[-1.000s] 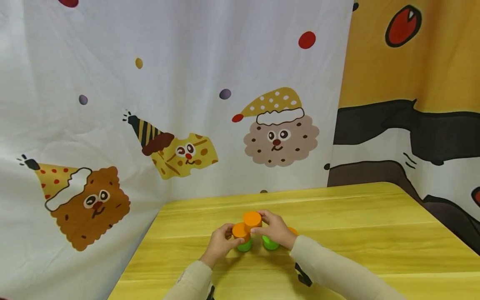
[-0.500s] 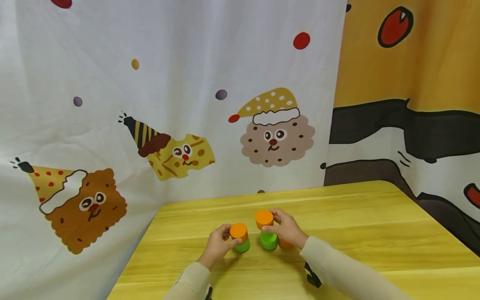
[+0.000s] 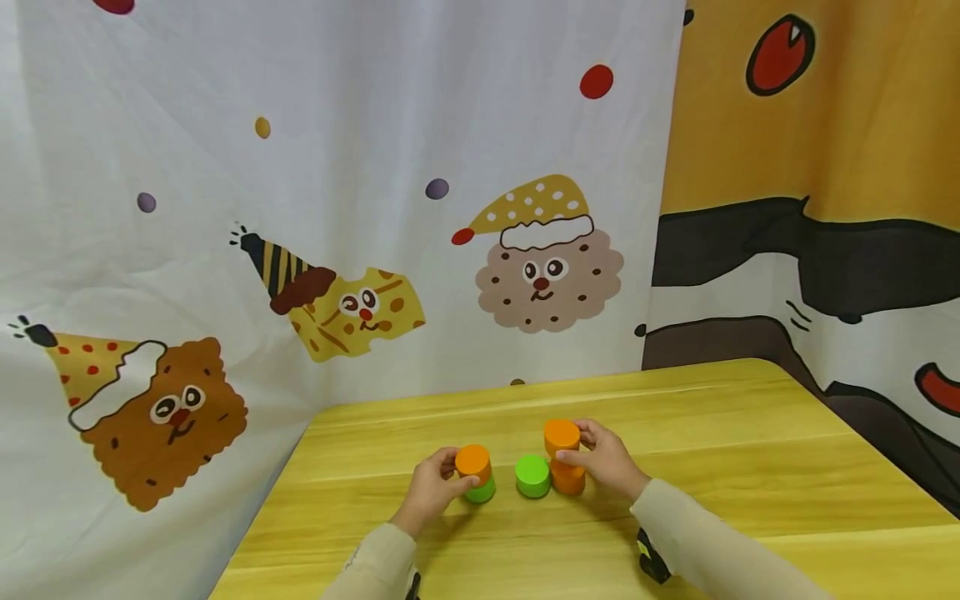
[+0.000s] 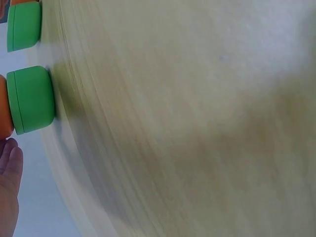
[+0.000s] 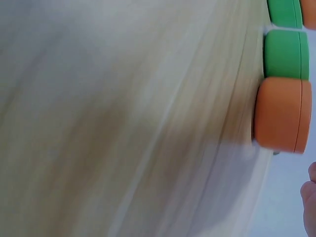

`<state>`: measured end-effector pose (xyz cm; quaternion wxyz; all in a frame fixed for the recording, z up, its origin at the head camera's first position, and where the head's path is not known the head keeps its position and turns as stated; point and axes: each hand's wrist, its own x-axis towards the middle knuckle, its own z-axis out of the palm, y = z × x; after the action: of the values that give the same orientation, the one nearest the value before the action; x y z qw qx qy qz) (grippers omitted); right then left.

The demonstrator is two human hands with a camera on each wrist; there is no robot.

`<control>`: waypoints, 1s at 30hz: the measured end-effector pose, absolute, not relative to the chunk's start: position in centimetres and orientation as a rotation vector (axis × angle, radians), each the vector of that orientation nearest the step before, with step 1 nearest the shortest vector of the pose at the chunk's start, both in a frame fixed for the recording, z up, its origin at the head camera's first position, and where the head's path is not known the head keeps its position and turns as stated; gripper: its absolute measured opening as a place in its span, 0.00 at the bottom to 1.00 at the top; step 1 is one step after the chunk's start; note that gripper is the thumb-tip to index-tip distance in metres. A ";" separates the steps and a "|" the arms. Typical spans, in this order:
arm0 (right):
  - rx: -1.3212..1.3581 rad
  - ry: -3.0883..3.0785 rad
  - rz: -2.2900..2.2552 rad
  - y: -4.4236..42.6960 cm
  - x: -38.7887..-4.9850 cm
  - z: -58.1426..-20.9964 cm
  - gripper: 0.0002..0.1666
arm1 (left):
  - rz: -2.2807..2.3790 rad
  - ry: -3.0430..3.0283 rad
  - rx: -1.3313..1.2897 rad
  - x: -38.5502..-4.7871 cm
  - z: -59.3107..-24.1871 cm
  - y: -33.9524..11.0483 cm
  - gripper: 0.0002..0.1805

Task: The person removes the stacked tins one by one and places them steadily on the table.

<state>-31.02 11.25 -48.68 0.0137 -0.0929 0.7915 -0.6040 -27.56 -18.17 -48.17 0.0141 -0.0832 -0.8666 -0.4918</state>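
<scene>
In the head view, my left hand point(image 3: 431, 493) grips a small round orange container point(image 3: 473, 463) sitting on a green one point(image 3: 482, 490). My right hand point(image 3: 609, 460) pinches another orange container point(image 3: 562, 437) above a lower orange one point(image 3: 568, 478); whether these two touch, I cannot tell. A second green container point(image 3: 532, 476) stands beside the lower orange one, nothing on top. Seams below their tops show in the wrist views, on the left green container point(image 4: 32, 99) and the lower orange container point(image 5: 281, 114). Only parts of the fingers point(image 4: 11, 165) appear there.
All the containers are on a yellow wood-grain table point(image 3: 720, 450). Behind it hangs a white curtain point(image 3: 390, 108) printed with cartoon biscuits and cheese. An orange and black patterned cloth point(image 3: 870, 167) hangs at the right.
My right hand has carried its orange container rightward, from beside the left stack, past the middle green container, to over the lower orange one. My left hand keeps its hold.
</scene>
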 end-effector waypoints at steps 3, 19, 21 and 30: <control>-0.281 2.491 -1.872 12.1 -30.9 -48.7 0.33 | -1.538 -2.699 -0.257 -27.6 -48.3 -18.1 0.28; -0.202 2.540 -1.851 15.0 -30.2 -49.6 0.35 | -1.543 -2.692 -0.240 -27.7 -48.4 -18.1 0.29; -0.189 2.537 -1.849 15.4 -30.0 -49.6 0.35 | -1.548 -2.693 -0.238 -27.7 -48.4 -18.1 0.30; -0.150 2.485 -1.870 16.1 -29.8 -49.9 0.35 | -1.558 -2.688 -0.238 -27.7 -48.4 -18.1 0.30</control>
<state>-29.80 16.13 -49.94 0.0140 -0.0483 0.7981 -0.6004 -27.69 -18.09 -48.37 0.0129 -0.0763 -0.8626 -0.4999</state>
